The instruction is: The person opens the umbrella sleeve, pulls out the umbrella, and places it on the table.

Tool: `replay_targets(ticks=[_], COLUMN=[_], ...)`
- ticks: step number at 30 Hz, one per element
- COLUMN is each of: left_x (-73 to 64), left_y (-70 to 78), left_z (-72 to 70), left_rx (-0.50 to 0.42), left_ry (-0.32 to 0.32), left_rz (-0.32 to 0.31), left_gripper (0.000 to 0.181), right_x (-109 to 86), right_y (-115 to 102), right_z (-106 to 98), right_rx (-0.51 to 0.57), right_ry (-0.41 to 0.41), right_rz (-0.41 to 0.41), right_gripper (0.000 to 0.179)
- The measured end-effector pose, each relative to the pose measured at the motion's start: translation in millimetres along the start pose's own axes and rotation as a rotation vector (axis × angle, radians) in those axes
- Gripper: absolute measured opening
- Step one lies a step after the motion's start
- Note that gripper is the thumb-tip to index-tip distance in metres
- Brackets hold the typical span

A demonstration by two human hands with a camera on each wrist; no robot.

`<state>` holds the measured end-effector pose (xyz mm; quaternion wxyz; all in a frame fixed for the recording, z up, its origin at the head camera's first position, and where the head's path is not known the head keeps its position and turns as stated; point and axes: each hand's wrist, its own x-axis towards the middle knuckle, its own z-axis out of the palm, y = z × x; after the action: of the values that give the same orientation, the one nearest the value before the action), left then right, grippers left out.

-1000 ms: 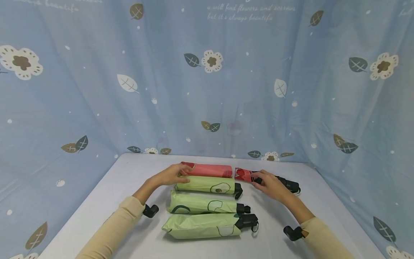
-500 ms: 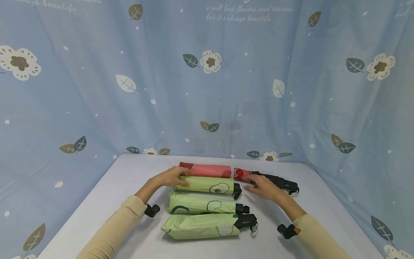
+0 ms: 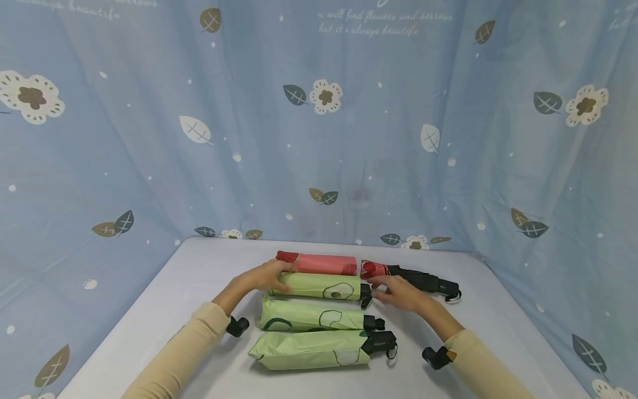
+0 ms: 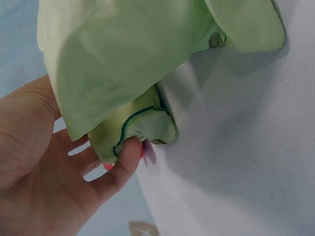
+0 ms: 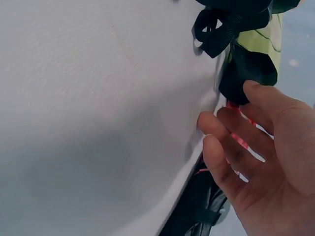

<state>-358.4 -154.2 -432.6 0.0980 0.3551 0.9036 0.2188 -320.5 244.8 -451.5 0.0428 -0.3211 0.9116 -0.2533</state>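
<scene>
Three green folded umbrellas with black handles lie in a column on the white table. My left hand [image 3: 269, 275] is at the left end of the far green umbrella [image 3: 311, 284]. In the left wrist view its fingers [image 4: 123, 162] curl round that green end, the thumb partly hidden behind a nearer umbrella [image 4: 123, 49]. My right hand [image 3: 396, 291] is at the far umbrella's black handle [image 3: 366, 295]. In the right wrist view the thumb is right at the handle [image 5: 246, 73], the other fingers loosely bent and apart from it.
Nearer lie the middle green umbrella [image 3: 311, 314] and the front one [image 3: 314, 349]. Behind is a long pink bundle [image 3: 326, 264]. A slim red-and-black folded umbrella [image 3: 418, 278] lies at the back right. A blue patterned curtain [image 3: 319, 138] surrounds the table [image 3: 224, 382].
My right hand has moved left and nearer, from the red-and-black umbrella to the far green umbrella's handle. The left hand has shifted slightly along its end.
</scene>
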Motion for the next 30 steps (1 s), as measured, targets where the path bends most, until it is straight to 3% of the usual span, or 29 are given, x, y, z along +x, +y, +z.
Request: replay_targets(ticks=[10,16,26,30], left_x=[1.2,1.0,2.1,1.0], left_y=[0.3,2.1,1.0,2.9], left_z=[1.8,3.5,9.7,8.7], left_rx=[-0.021,-0.014,0.064,0.103], left_ry=[0.014,0.016,-0.008,-0.019], left_rz=[0.01,-0.009,-0.027,-0.054], left_gripper=[0.054,0.056,0.062,0.062], right_x=[10.6,16.5,20.3,20.9], right_y=[-4,-6,-14,-15], right_z=[1,3,8,7], right_rx=[-0.02,-0.107,-0.233,-0.248], right_ry=[-0.035,-0.027,-0.019,-0.019], right_rz=[-0.001,0.002,0.092,0.086], right_gripper=[0.045,0.043,0.046,0.047])
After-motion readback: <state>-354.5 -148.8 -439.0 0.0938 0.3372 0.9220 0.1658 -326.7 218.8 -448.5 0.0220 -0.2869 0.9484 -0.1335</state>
